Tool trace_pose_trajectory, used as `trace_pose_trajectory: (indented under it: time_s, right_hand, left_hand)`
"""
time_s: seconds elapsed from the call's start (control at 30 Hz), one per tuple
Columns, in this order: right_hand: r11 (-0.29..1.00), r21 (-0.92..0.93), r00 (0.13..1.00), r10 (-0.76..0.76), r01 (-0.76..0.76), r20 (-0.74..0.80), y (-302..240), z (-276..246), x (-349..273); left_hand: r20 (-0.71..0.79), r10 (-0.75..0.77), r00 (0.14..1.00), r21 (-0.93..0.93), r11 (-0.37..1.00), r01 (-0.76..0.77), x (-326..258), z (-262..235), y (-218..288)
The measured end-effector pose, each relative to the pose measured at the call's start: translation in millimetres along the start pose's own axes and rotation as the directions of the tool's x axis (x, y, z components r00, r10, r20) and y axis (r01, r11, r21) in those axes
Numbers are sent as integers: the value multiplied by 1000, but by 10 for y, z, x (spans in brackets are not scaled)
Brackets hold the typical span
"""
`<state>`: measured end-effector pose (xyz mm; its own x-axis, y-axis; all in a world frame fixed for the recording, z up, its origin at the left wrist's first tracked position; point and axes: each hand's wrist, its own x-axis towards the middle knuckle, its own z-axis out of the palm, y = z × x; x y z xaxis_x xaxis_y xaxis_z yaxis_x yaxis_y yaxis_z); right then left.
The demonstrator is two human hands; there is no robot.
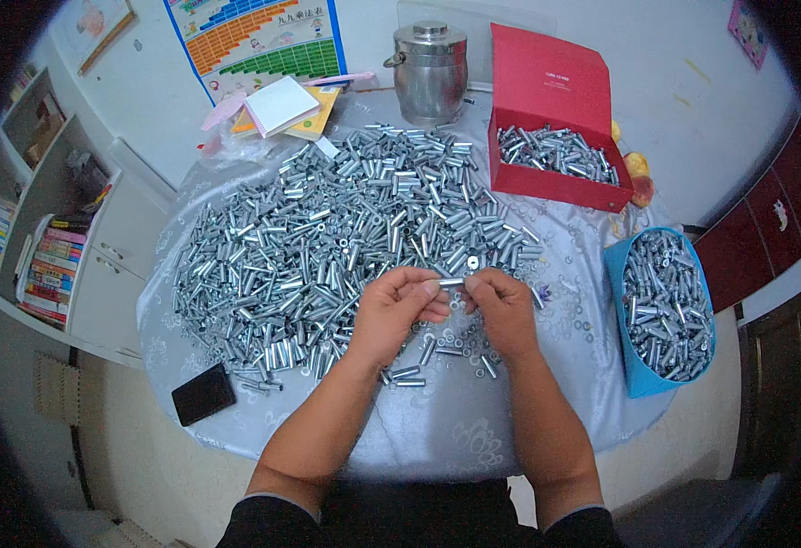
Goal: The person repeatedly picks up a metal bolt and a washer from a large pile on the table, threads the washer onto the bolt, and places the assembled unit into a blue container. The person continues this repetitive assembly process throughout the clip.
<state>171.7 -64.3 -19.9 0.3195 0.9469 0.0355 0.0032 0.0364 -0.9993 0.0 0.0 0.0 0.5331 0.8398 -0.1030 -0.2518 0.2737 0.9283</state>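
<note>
My left hand [395,309] pinches a short silvery metal tube [451,281] between thumb and fingers, holding it level above the near part of the pile. At the tube's other end, my right hand [504,312] has its thumb and forefinger closed; whether they grip the tube itself or a small part at its tip cannot be made out. A round washer [473,262] shows just beyond the right fingertips, and I cannot tell whether it is held or lies behind. Under and past both hands spreads a large heap of metal tubes [327,219], with loose washers [576,321] scattered to the right.
A red lidded box [560,187] of metal parts stands at the back right. Nearer on the right is a blue bin [616,274], filled likewise. A steel pot [431,73] and notebooks [282,106] sit at the back. A black wallet-like object [203,395] lies front left.
</note>
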Motion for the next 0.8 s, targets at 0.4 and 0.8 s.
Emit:
trace_pose_trajectory:
  time_s: [0.4, 0.8]
  right_hand:
    - [558, -751, 936, -200, 353, 291, -29, -131, 44]
    - [527, -769, 926, -110, 362, 360, -64, 17, 18]
  left_hand:
    - [-168, 94, 981, -26, 995, -100, -19, -134, -111]
    - [-188, 99, 977, -20, 994, -105, -25, -168, -130]
